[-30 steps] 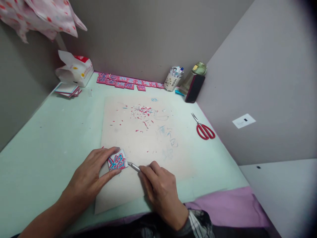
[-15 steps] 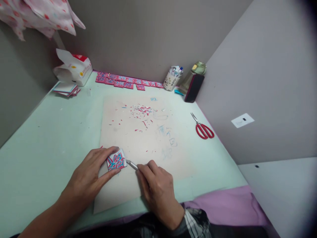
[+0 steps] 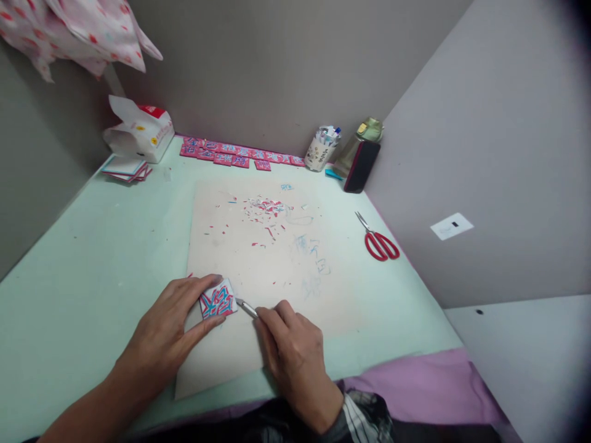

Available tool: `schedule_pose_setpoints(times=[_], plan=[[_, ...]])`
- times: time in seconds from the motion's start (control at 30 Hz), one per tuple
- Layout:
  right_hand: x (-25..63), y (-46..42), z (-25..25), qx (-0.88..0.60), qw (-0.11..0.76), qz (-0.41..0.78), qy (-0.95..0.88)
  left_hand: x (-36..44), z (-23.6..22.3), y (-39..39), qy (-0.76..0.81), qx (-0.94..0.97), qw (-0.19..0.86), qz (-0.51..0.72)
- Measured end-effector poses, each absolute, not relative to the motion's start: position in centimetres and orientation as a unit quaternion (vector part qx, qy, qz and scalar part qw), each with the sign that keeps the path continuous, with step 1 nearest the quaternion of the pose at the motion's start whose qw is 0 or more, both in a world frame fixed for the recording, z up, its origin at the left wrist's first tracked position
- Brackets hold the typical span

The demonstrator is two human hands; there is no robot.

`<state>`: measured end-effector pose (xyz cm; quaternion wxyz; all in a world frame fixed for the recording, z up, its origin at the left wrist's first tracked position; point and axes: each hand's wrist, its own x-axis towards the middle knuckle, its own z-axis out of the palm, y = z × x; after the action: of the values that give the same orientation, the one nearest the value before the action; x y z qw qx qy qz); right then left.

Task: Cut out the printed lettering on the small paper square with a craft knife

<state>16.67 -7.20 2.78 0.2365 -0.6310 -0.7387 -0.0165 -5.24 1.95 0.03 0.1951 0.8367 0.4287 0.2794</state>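
Note:
My left hand (image 3: 173, 323) grips a small square carving tile (image 3: 218, 300) between thumb and fingers, holding it on the board. The tile's white face carries blue strokes with red cut lines around them. In my right hand (image 3: 295, 347) is a slim metal craft knife (image 3: 247, 307), held like a pen. Its tip is at the tile's right edge; whether it touches, I cannot tell. Both hands rest on a pale cutting board (image 3: 240, 344). Red and white shavings (image 3: 268, 207) lie in a loose heap farther up the board.
Red-handled scissors (image 3: 377, 239) lie at the right. Finished-looking red tiles with characters (image 3: 240, 151) line the back edge. A pen cup (image 3: 319, 151), a green bottle (image 3: 349, 154) and a phone (image 3: 362, 166) stand back right. Stacked tiles (image 3: 125, 168) and a paper box (image 3: 143, 132) are back left.
The view has tilted slightly, so the scene sits a little lower. Both hands, the tile and the knife keep nearly the same positions.

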Motion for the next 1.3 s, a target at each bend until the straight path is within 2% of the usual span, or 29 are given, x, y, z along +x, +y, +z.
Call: schedule_pose_setpoints(times=[0.23, 0.6, 1.03, 1.3], plan=[[16.7, -7.2, 2.8, -0.626, 0.245, -0.025, -0.74, -5.2, -0.1, 1.9, 0.433, 0.833, 0.207, 0.275], [16.6, -7.1, 2.8, -0.625, 0.243, -0.015, -0.742, -4.2, 1.7, 1.4, 0.407, 0.861, 0.131, 0.274], [16.5, -7.2, 2.6, -0.639, 0.205, -0.019, -0.741, -2.7, 3.8, 2.5, 0.391, 0.869, 0.212, 0.215], [16.5, -7.2, 2.4, -0.644, 0.192, -0.018, -0.741, -2.7, 3.6, 2.9, 0.411, 0.863, 0.206, 0.211]])
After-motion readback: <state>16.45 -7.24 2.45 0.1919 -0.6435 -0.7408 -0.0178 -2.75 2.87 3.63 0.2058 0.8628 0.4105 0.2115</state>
